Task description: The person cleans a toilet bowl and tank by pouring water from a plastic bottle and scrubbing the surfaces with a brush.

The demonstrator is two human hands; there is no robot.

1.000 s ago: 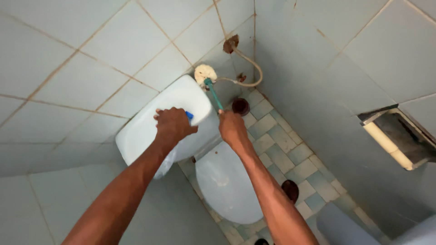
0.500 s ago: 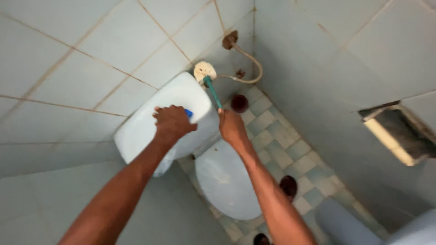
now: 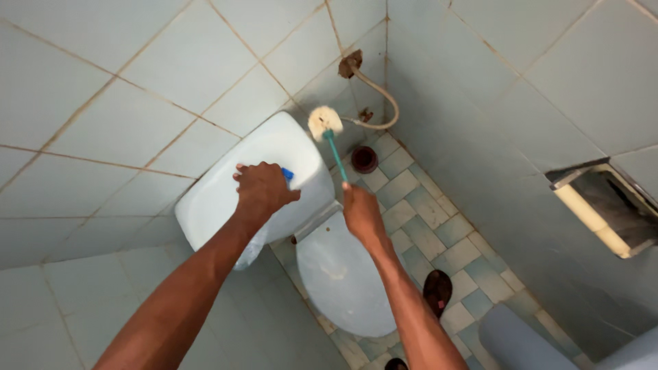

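Note:
My left hand (image 3: 262,190) rests on top of the white toilet tank (image 3: 233,188), closed over a small blue object (image 3: 287,175) of which only a corner shows. My right hand (image 3: 361,209) grips the teal handle of a toilet brush (image 3: 334,152). The brush's pale bristle head (image 3: 324,122) points up and away, against the tank's far right corner near the wall. Below both hands the toilet lid (image 3: 339,277) is down.
A flexible hose (image 3: 381,99) curves from a wall fitting in the corner. A dark round cap (image 3: 364,158) sits on the checkered floor tiles. A sandalled foot (image 3: 437,291) stands right of the bowl. A recessed metal holder (image 3: 606,205) is in the right wall.
The brush head has shifted slightly along the tank's far corner. My left hand stays on the tank lid. The view has shifted a little.

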